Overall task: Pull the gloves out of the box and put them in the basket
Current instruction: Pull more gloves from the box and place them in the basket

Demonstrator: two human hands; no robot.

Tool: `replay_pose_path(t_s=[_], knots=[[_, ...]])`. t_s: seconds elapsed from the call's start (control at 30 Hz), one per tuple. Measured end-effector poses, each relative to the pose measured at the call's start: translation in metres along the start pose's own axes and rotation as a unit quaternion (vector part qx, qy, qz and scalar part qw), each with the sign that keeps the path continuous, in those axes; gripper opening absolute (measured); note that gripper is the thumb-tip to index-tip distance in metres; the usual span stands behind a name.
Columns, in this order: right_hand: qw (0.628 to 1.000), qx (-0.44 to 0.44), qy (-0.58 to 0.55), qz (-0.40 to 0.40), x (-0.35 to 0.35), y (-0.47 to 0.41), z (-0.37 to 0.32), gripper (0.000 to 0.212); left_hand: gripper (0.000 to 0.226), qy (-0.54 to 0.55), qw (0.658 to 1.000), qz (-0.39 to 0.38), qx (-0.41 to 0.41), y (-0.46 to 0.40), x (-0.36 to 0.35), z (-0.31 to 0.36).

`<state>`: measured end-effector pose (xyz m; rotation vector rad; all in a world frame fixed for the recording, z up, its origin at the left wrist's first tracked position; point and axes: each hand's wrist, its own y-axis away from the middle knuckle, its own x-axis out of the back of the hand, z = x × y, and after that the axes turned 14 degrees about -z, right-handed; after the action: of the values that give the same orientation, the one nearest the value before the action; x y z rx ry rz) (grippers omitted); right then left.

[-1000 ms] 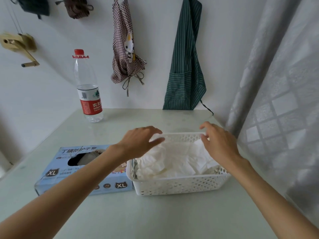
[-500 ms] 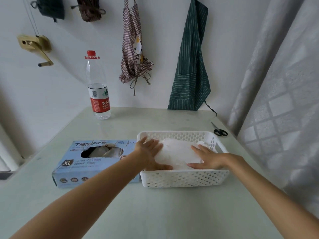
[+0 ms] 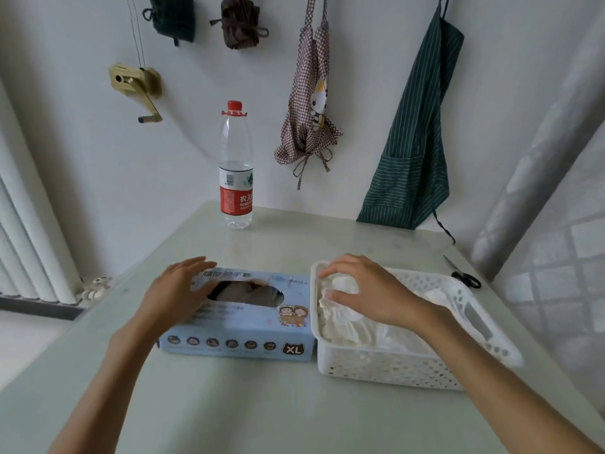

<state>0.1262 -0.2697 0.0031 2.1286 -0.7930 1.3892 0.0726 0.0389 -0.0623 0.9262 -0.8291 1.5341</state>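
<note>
The task looks well along: a heap of white gloves (image 3: 357, 322) fills the basket (image 3: 393, 368) at 3 o'clock under the flat, spread right hand (image 3: 366, 293), while the left hand (image 3: 178, 293), fingers relaxed and holding nothing, rests on the box (image 3: 239, 319) at 9 o'clock, where more remain.

Looks like a home, prob. a kitchen corner or utility nook. Plain white wall w/ two aprons hung on it: a checked apron (image 3: 307, 103) w/ a cartoon cat patch and a green striped apron (image 3: 415, 139). Two folded cloth bundles, one dark green (image 3: 173, 16) and one brown (image 3: 240, 22), hang higher up, plus a small hand crank (image 3: 139, 86) fixed to the wall w/ cords running up. Pale glass-topped table (image 3: 262, 404) pushed to the wall, a water bottle (image 3: 236, 168) and scissors (image 3: 465, 276) on it. Patterned curtain (image 3: 556, 208) at right, white radiator (image 3: 29, 244) at left. All domestic stuff, no shop or lab gear.
</note>
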Motion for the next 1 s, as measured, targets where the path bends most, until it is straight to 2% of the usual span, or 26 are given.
replay_pose_path(t_s=[0.1,0.17,0.23,0.33,0.4,0.47,0.53,0.57,0.6,0.67,0.7,0.77,0.83,0.9,0.93,1.0], knots=[[0.997,0.046,0.066,-0.01,-0.016,-0.04,-0.027,0.027,0.047,0.069,0.997,0.026,-0.007,0.01,-0.003,-0.01],[0.989,0.07,0.13,-0.018,-0.022,-0.062,-0.042,0.026,0.067,0.098,0.995,0.025,0.005,0.014,0.001,-0.012],[0.974,0.105,0.202,-0.014,-0.024,-0.08,-0.051,0.026,0.09,0.141,0.99,-0.026,-0.006,0.013,0.006,-0.016],[0.927,0.161,0.338,-0.038,-0.028,-0.104,-0.062,0.025,0.121,0.185,0.969,-0.161,-0.024,0.014,0.015,-0.022],[0.875,0.184,0.444,-0.059,-0.034,-0.117,-0.068,0.02,0.12,0.167,0.964,-0.205,-0.032,0.014,0.016,-0.021],[0.82,0.175,0.538,-0.08,-0.044,-0.128,-0.07,0.008,0.111,0.158,0.964,-0.21,-0.034,0.015,0.016,-0.018],[0.785,0.203,0.581,-0.066,-0.05,-0.141,-0.068,0.027,0.108,0.152,0.966,-0.206,-0.026,0.014,0.016,-0.019],[0.781,0.213,0.584,-0.054,-0.049,-0.144,-0.068,0.036,0.107,0.15,0.967,-0.205,-0.024,0.014,0.016,-0.019],[0.788,0.224,0.572,-0.044,-0.047,-0.146,-0.069,0.038,0.107,0.151,0.967,-0.203,-0.024,0.014,0.016,-0.019],[0.834,0.218,0.504,-0.056,-0.044,-0.139,-0.073,0.021,0.107,0.158,0.967,-0.199,-0.024,0.013,0.015,-0.02],[0.87,0.213,0.44,-0.059,-0.042,-0.135,-0.07,0.012,0.107,0.158,0.967,-0.197,-0.024,0.012,0.015,-0.021],[0.944,0.165,0.278,-0.072,-0.033,-0.125,-0.067,0.011,0.108,0.156,0.967,-0.198,-0.02,0.011,0.014,-0.023],[0.988,0.109,0.087,-0.062,-0.02,-0.111,-0.067,0.005,0.111,0.16,0.967,-0.198,-0.012,0.01,0.014,-0.026],[0.991,0.08,-0.1,-0.029,-0.008,-0.1,-0.062,0.004,0.112,0.157,0.967,-0.2,-0.012,0.009,0.014,-0.026],[0.985,0.068,-0.156,-0.03,-0.004,-0.095,-0.06,0.003,0.112,0.156,0.967,-0.201,-0.012,0.009,0.013,-0.027],[0.984,0.052,-0.159,-0.062,0.0,-0.086,-0.059,0.003,0.111,0.149,0.968,-0.201,-0.013,0.009,0.014,-0.026]])
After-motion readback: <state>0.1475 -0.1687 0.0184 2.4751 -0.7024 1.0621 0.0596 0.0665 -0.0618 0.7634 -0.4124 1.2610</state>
